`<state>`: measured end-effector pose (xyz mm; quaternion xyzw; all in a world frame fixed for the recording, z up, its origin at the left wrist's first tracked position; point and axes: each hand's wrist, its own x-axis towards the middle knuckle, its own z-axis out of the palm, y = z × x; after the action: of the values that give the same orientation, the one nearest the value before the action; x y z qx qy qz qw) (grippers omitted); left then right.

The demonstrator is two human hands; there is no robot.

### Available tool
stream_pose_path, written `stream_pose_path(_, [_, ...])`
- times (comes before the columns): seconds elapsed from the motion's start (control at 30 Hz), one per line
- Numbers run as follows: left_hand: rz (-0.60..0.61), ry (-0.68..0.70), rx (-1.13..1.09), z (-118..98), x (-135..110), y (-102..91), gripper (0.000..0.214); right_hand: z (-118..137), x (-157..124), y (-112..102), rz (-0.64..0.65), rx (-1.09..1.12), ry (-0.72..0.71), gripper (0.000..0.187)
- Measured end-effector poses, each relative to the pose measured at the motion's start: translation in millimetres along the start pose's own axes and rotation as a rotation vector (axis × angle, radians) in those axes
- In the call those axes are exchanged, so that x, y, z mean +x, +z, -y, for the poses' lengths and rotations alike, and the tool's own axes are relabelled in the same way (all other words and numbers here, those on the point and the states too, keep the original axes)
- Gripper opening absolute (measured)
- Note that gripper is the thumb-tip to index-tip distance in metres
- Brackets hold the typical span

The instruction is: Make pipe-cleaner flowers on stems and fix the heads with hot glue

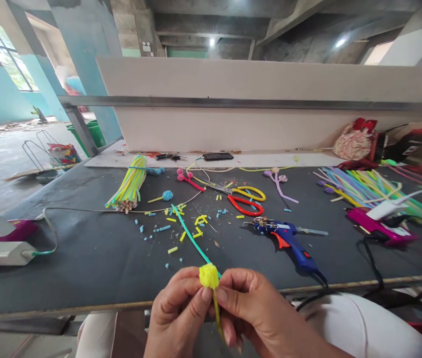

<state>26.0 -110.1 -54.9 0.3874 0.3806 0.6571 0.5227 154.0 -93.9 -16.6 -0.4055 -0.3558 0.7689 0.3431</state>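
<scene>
Both hands meet at the table's near edge around a small bright-yellow pipe-cleaner ball [209, 276] with a yellow stem hanging below it. My left hand [179, 308] pinches the ball from its left side, thumb and fingers closed. From the right, my right hand [253, 306] closes thumb and fingers at the ball's base, where the stem comes out. Just behind the ball a teal pipe cleaner [192, 238] runs away over the dark table; its near end is hidden by the hands. A blue ball on a yellow stem [166, 195] lies farther back.
A blue glue gun [285, 238] lies at right, near scissors [246, 196] with yellow and red handles. Cut bits [199, 220] litter the middle. Pipe-cleaner bundles [130, 181] stand left and lie right. Power strips [382, 226] and cords sit at both sides; a white panel [233, 129] backs the table.
</scene>
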Motion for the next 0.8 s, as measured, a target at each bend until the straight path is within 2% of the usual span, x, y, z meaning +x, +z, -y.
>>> stream_pose_path(0.23, [0.064, 0.151, 0.107, -1.7, -0.7, -2.6, 0.009, -1.8, 2.1, 1.4, 0.01, -0.029, -0.024, 0.038])
stream_pose_path(0.37, [0.072, 0.213, 0.149, 1.4, 0.1, -5.0, 0.017, 0.2, 3.6, 1.6, 0.016, -0.018, -0.018, 0.036])
stream_pose_path(0.57, [0.086, 0.427, 0.377, -2.7, -0.3, -8.3, 0.026, 3.4, 1.9, 1.0, -0.068, -0.094, -0.116, 0.033])
stream_pose_path(0.8, [0.217, 0.457, 0.5, -5.0, 3.2, -15.2, 0.031, 1.0, 2.7, -8.2, -0.089, -0.257, -0.181, 0.03])
